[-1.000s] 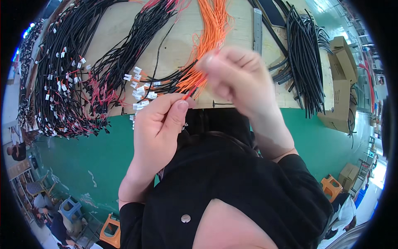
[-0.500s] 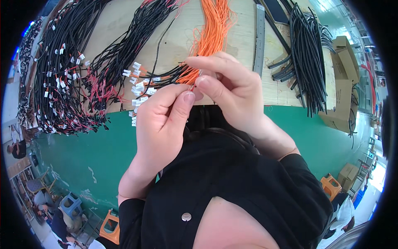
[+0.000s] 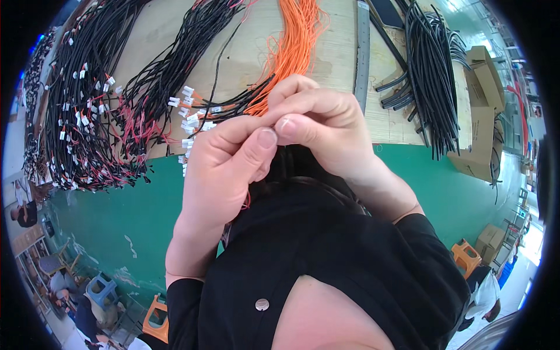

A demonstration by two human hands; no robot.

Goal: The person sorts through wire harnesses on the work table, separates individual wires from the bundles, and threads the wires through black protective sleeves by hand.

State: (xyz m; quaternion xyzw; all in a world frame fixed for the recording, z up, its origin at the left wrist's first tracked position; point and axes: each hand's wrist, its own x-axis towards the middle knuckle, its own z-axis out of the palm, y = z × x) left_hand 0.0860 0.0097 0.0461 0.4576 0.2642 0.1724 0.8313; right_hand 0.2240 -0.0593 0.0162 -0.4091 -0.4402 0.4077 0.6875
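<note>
In front of my chest, just past the table's near edge, both hands meet with their fingertips pressed together. My left hand (image 3: 224,160) is closed in a pinch, and a thin red wire (image 3: 247,201) hangs out below it. My right hand (image 3: 326,131) pinches against it, thumb and forefinger closed; the small white connector glimpsed there earlier is covered by the fingers. Just beyond lie an orange wire bundle (image 3: 294,35) and black-sleeved leads ending in white connectors (image 3: 189,119).
Black cable bundles (image 3: 186,52) with red ends and white connectors (image 3: 81,119) fill the table's left. To the right are a metal ruler (image 3: 363,58), black tubing (image 3: 431,81) and a cardboard box (image 3: 475,140). Stools (image 3: 156,318) and people are farther off on the green floor (image 3: 116,233).
My fingertips have come together, hiding the small white connector and the wire end that showed between them. The red wire now shows below my left hand.
</note>
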